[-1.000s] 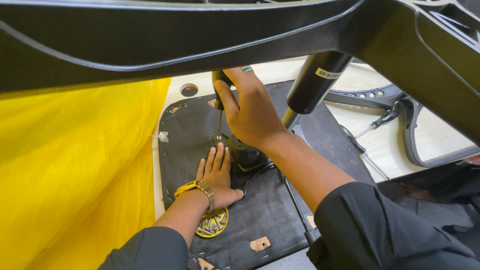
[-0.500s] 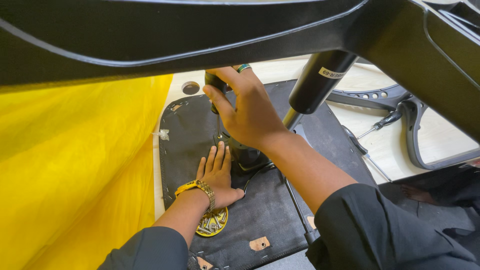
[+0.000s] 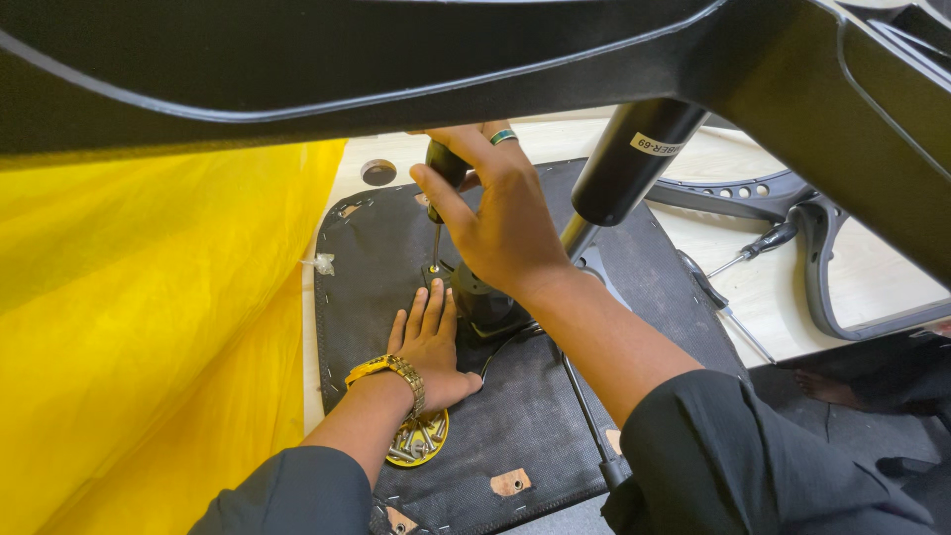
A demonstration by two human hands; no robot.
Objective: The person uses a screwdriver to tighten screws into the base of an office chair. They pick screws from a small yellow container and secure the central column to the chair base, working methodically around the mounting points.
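Your right hand [image 3: 500, 213] clenches the black screwdriver [image 3: 442, 188] upright at the seat base's [image 3: 396, 267] centre; your left hand [image 3: 428, 347] lies flat and released just near of its tip. Rigid, slim, likely slippery: grip the handle high.

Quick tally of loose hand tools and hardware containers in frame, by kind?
Screwdrivers: 3, one in the right hand with its handle visible, one black-handled on the table, one beside the seat base
Yellow dish of screws: 1, by the left hand
Total: 4
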